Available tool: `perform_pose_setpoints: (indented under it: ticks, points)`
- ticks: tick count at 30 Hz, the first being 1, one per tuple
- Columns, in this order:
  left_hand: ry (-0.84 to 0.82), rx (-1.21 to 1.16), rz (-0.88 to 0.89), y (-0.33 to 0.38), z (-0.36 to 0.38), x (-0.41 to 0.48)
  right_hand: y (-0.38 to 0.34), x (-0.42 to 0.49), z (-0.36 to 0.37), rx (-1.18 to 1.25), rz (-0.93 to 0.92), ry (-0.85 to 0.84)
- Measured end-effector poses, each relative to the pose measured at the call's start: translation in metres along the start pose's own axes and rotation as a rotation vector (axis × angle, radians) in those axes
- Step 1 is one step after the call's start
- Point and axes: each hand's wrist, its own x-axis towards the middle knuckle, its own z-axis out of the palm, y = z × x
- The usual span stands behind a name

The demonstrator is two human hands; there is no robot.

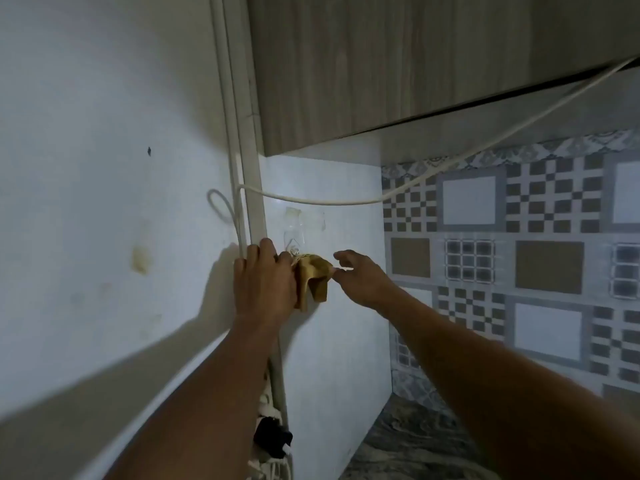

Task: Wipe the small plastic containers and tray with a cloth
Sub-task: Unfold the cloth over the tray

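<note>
A small yellow-brown cloth point(314, 276) hangs at a clear adhesive hook point(293, 241) stuck on the white wall panel. My left hand point(264, 282) is closed on the cloth's left side, just under the hook. My right hand point(360, 275) pinches the cloth's right corner between thumb and fingertip, the other fingers spread. No plastic containers or tray are in view.
A wood-grain wall cabinet point(398, 71) hangs overhead. A white cable point(311, 201) loops across the wall above my hands. Patterned tiles point(519, 258) cover the right wall. A power strip with a black plug point(272, 439) sits below my left forearm, beside the dark countertop point(408, 441).
</note>
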Motion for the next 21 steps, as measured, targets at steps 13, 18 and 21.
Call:
perform_pose_setpoints:
  ticks: [13, 18, 21]
  points:
    - [0.38, -0.197, 0.123, -0.012, 0.01, 0.036, -0.043, 0.044, -0.002, 0.254, -0.107, 0.223]
    - [0.305, -0.482, 0.09, 0.003, -0.004, 0.036, -0.056, 0.026, -0.025, 0.378, -0.069, 0.172]
    - [-0.055, -0.795, -0.104, 0.019, -0.011, 0.023, -0.033, 0.002, -0.044, 0.38, 0.162, -0.03]
